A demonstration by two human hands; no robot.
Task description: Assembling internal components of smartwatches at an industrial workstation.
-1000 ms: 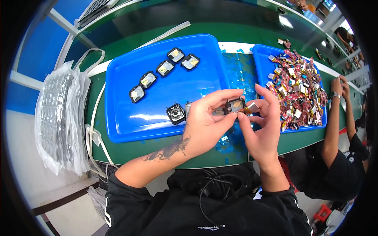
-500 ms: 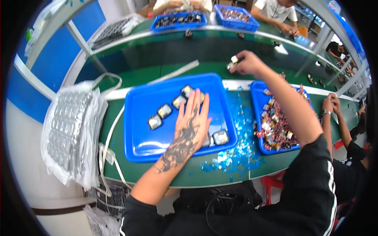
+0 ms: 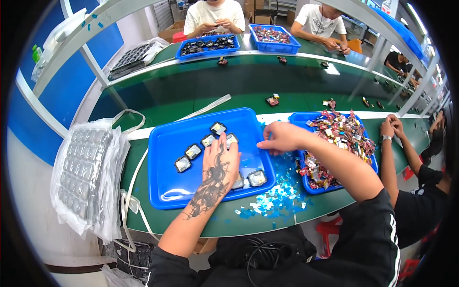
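Observation:
A large blue tray (image 3: 161, 193) lies before me with several small square parts in it, black-framed with pale, whitish middles. My left hand (image 3: 220, 162), tattooed from its back up the forearm, reaches into this tray. Its fingers are bent down at one black-framed square part (image 3: 232, 139), which sits against the fingertips. More such parts lie in a row to the left, and others sit near the right front corner. By the tray's right rim hovers my right hand (image 3: 282, 137), its fingers curled together and nothing visible in them.
A second blue tray (image 3: 306, 184), heaped with small red, white and yellow parts, stands at the right. Blue film scraps (image 3: 275, 201) cover the green table between trays. Small assemblies (image 3: 272, 100) lie on the green belt (image 3: 191, 86). Wrapped plastic trays (image 3: 83, 177) stand left; co-workers sit around.
My right hand has let go of a small assembly on the belt and come back toward the tray. My left hand's flat, spread fingers have bent down. The view has shifted.

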